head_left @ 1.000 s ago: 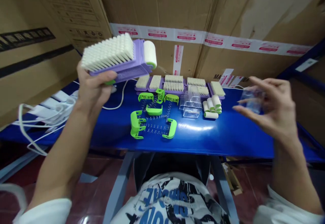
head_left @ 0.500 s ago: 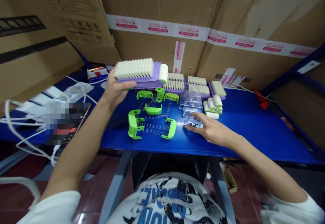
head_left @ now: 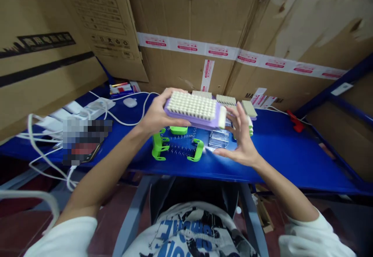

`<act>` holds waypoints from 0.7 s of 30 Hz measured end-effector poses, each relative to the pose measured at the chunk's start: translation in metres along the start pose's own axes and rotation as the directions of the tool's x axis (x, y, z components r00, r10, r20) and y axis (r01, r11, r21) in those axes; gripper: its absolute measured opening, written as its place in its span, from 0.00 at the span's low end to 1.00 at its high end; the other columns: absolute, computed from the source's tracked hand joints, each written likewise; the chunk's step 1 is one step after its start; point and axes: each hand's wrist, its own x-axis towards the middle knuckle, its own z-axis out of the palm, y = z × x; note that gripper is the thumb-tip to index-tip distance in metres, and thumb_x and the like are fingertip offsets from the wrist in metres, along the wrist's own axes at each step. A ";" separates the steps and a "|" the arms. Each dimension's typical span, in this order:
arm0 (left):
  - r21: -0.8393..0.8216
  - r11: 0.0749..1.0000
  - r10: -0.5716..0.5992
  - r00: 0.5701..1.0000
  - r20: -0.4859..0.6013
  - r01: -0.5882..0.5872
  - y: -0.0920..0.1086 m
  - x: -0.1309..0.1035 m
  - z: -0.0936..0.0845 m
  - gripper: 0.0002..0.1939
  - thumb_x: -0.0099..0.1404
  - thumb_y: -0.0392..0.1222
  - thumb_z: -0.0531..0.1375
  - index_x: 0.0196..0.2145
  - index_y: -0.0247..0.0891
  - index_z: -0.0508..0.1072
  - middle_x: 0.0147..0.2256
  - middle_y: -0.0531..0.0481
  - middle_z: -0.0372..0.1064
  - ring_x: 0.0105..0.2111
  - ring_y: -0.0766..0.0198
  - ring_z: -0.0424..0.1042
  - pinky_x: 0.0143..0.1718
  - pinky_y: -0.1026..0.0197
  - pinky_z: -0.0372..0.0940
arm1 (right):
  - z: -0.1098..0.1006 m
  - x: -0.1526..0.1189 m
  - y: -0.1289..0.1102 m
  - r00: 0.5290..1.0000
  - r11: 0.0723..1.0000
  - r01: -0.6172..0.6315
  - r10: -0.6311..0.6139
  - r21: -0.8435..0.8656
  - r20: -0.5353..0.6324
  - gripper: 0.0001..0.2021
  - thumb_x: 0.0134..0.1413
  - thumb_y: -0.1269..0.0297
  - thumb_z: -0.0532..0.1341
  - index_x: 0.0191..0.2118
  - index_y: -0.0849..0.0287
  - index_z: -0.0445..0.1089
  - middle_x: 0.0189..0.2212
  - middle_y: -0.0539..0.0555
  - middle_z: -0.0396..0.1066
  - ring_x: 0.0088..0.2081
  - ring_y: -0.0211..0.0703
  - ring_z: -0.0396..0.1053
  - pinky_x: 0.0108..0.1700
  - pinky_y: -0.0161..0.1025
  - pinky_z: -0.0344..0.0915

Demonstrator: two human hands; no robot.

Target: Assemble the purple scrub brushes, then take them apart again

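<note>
My left hand [head_left: 159,113] grips a purple brush [head_left: 192,107] with cream bristles facing up, held above the table. A white roller with a green end [head_left: 222,118] sits at the brush's right end. Beside that end is my right hand [head_left: 240,136], fingers and thumb spread, with nothing visible between them. Green brackets [head_left: 159,146] joined by thin springs lie below the brush. Clear plastic pieces [head_left: 219,138] are on the blue table, just left of my right hand. More cream-bristled brushes [head_left: 225,100] stand behind, partly hidden by my hands and the held brush.
The blue table [head_left: 285,148] reaches to a cardboard wall [head_left: 180,66]. To the left are a power strip [head_left: 99,109] with white cables, a phone [head_left: 87,148] and a white mouse [head_left: 129,102]. A red object [head_left: 296,121] lies at the right.
The held brush has moved right and down towards the middle of the table. My right hand has lifted from the clear plastic pieces to the brush's right end, its fingers spreading.
</note>
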 end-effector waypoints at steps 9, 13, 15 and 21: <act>0.122 0.961 0.238 0.968 0.083 -0.246 0.024 -0.013 0.049 0.49 0.66 0.40 0.75 0.80 0.56 0.65 0.72 0.43 0.72 0.73 0.42 0.72 0.66 0.41 0.80 | -0.003 -0.001 -0.017 0.936 0.988 -0.138 0.106 -0.074 -0.335 0.36 0.63 0.49 0.77 0.72 0.45 0.67 0.65 0.60 0.77 0.63 0.66 0.78 0.66 0.69 0.78; 0.357 0.872 0.337 0.940 0.062 -0.336 0.037 -0.021 0.060 0.50 0.63 0.32 0.66 0.81 0.52 0.64 0.71 0.43 0.74 0.67 0.43 0.78 0.65 0.41 0.81 | 0.000 -0.012 -0.024 0.919 0.983 -0.164 0.123 -0.078 -0.376 0.34 0.62 0.51 0.78 0.69 0.46 0.70 0.59 0.59 0.79 0.58 0.63 0.81 0.61 0.66 0.81; 0.426 0.829 0.363 0.928 0.082 -0.362 0.041 -0.023 0.066 0.52 0.61 0.33 0.66 0.81 0.50 0.63 0.72 0.43 0.74 0.67 0.42 0.79 0.68 0.38 0.79 | 0.001 -0.013 -0.027 0.916 0.980 -0.177 0.129 -0.094 -0.379 0.34 0.62 0.51 0.78 0.69 0.46 0.70 0.59 0.59 0.80 0.57 0.63 0.81 0.60 0.66 0.82; 0.497 0.816 0.302 0.951 0.067 -0.295 0.047 -0.016 0.070 0.47 0.60 0.31 0.66 0.76 0.45 0.70 0.68 0.43 0.77 0.66 0.44 0.80 0.68 0.42 0.78 | 0.003 -0.012 -0.030 0.905 0.979 -0.194 0.154 -0.062 -0.396 0.34 0.59 0.50 0.79 0.67 0.47 0.72 0.59 0.58 0.82 0.55 0.63 0.82 0.60 0.65 0.82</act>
